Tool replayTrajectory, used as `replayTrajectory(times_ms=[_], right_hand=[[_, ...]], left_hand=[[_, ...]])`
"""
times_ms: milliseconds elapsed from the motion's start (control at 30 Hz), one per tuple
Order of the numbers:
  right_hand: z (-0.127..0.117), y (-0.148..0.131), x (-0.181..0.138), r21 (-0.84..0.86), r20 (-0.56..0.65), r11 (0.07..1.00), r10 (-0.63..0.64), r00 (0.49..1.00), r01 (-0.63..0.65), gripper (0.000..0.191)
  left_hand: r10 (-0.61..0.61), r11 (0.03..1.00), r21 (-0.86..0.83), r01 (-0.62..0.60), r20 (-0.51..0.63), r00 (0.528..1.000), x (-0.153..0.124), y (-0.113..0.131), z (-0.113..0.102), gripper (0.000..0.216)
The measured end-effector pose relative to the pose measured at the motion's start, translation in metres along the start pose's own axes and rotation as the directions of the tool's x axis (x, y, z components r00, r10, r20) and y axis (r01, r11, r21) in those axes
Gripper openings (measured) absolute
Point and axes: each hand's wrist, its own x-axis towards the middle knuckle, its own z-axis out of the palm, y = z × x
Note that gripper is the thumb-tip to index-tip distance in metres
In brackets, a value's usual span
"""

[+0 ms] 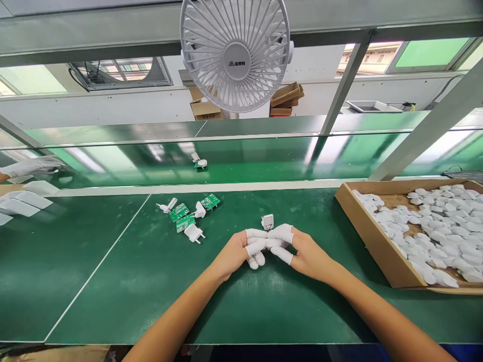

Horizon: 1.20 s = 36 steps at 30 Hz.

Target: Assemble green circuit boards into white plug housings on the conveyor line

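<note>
My left hand (pixel 241 251) and my right hand (pixel 298 249) meet over the green mat, fingers in white finger cots pinched together. Between the fingertips they hold a small white plug part (pixel 267 221) that sticks up above them. To the left of my left hand lie three green circuit boards (pixel 179 212) with white plug pieces (pixel 194 233) attached or beside them.
A cardboard tray (pixel 377 241) full of several white plug covers stands at the right. One more board with a plug (pixel 199 162) rides on the far conveyor belt. Another person's gloved hand (pixel 32 166) works at the far left by white parts (pixel 22 201). A fan (pixel 234 53) hangs overhead.
</note>
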Motion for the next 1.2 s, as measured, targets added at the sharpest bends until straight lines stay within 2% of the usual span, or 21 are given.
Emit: replayTrajectory(times_ms=[100,200,400,533,733,800,967,1100,1200], right_hand=[[0.002,0.002,0.000,-0.030,-0.021,0.999,-0.023,0.999,0.023,0.031],[0.005,0.004,-0.001,-0.102,-0.066,0.990,-0.110,0.992,0.103,0.026],[0.005,0.004,-0.004,-0.167,-0.143,0.963,-0.237,0.961,0.213,0.027],[0.001,0.001,-0.003,-0.164,-0.119,0.971,-0.193,0.974,0.173,0.030],[0.001,0.001,-0.003,-0.165,-0.066,0.978,-0.143,0.988,0.130,0.062],[0.005,0.000,-0.002,-0.161,-0.088,0.974,-0.172,0.981,0.157,0.057],[0.015,-0.004,-0.001,-0.136,-0.155,0.963,-0.254,0.955,0.235,0.033],[0.016,-0.005,-0.002,-0.157,-0.194,0.954,-0.283,0.939,0.255,0.029],[0.012,-0.004,-0.002,-0.168,-0.156,0.952,-0.282,0.947,0.256,0.028]], left_hand=[[-0.002,1.000,-0.006,0.002,0.006,1.000,-0.001,-0.001,0.002,0.042],[-0.017,1.000,-0.002,0.017,0.019,1.000,-0.001,-0.001,0.004,0.041],[0.010,0.999,0.031,-0.010,0.023,1.000,-0.002,-0.003,0.002,0.033],[0.041,0.999,0.030,-0.041,0.009,0.999,-0.003,-0.005,0.002,0.033],[0.081,0.997,0.002,-0.081,-0.020,0.996,-0.003,-0.005,0.004,0.032],[0.076,0.997,-0.008,-0.076,-0.027,0.997,-0.003,-0.005,0.006,0.031],[0.020,0.999,-0.047,-0.019,0.014,1.000,-0.005,-0.005,0.015,0.033],[-0.029,0.995,-0.095,0.033,0.046,0.999,-0.007,-0.005,0.020,0.037],[-0.062,0.990,-0.126,0.068,0.053,0.997,-0.008,-0.004,0.022,0.038]])
